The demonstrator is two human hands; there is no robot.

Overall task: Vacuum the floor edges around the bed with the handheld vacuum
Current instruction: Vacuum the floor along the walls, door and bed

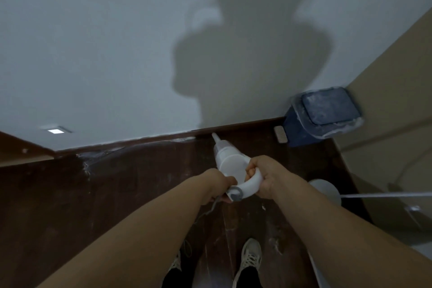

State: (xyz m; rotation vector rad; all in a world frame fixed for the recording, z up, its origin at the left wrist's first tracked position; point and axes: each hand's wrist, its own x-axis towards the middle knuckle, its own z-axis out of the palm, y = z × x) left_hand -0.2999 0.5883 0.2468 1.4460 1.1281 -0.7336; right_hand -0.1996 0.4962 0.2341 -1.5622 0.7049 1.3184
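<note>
The room was dim and bluish. Light came from behind me and threw my broad, soft shadow [245,58] up the pale wall [93,42]. The dark floor [117,194] swallowed detail. Straight lines bowed toward the edges, and the whole picture looked soft and slightly blurred.

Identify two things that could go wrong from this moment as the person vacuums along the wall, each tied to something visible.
1. The grey cord hangs from the handheld vacuum down toward the shoes; a step forward could snag it.
2. The blue pedal bin stands in the corner just right of the nozzle; sweeping right along the skirting board, the nozzle may knock it.
</note>
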